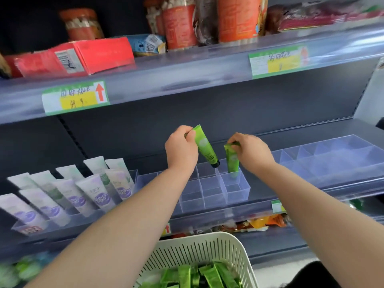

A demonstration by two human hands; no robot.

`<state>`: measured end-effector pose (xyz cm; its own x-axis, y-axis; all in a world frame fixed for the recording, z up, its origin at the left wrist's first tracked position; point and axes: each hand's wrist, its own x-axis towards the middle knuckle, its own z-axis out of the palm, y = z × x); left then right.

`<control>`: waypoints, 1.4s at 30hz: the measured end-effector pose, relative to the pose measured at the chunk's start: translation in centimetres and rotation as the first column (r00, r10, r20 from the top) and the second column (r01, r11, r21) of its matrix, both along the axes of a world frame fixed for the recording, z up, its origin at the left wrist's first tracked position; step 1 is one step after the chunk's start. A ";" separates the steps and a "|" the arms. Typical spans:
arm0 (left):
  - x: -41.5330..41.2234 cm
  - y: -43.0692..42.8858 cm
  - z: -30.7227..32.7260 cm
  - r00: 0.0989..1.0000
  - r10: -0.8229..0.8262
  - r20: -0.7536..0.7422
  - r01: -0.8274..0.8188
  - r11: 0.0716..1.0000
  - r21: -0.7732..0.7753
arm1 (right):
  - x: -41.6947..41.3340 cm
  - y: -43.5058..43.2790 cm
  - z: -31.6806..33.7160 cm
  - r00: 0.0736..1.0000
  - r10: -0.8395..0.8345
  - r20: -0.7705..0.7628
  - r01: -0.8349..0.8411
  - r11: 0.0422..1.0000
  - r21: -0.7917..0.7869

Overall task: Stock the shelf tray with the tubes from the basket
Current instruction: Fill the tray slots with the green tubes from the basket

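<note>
I hold two green tubes, one in each hand. My left hand (180, 150) pinches the crimped end of the left tube (204, 145), which hangs tilted, black cap down, just above the far row of the clear tray (214, 196). My right hand (252, 151) grips the top of the right tube (232, 160), its lower end inside the far right compartment. The basket tubes (195, 275) lie jumbled in the white basket (199, 248) near me, cut off and uncountable. Both forearms reach forward.
</note>
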<state>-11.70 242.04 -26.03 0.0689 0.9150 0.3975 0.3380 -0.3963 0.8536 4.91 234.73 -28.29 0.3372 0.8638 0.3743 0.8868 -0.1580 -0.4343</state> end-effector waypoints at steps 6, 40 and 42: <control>3.5 1.4 -0.1 0.970 -0.061 -0.234 0.082 0.994 0.079 | 1.4 0.8 -1.2 0.996 0.030 0.083 -0.029 1.000 -0.004; -2.8 -3.3 -1.2 0.626 -0.050 -0.778 0.366 0.900 0.237 | -3.7 -4.6 -3.3 0.875 0.047 0.482 -0.108 0.989 0.098; -4.2 -4.2 -2.0 0.593 -0.045 -0.804 0.380 0.896 0.230 | -4.8 -5.4 -4.4 0.877 0.060 0.477 -0.124 0.987 0.105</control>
<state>-15.87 237.87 -28.08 0.6707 0.6408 0.3735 0.6558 -0.7476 0.1052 0.07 229.33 -32.66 0.0145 0.8160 0.5779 0.9989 -0.0370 0.0271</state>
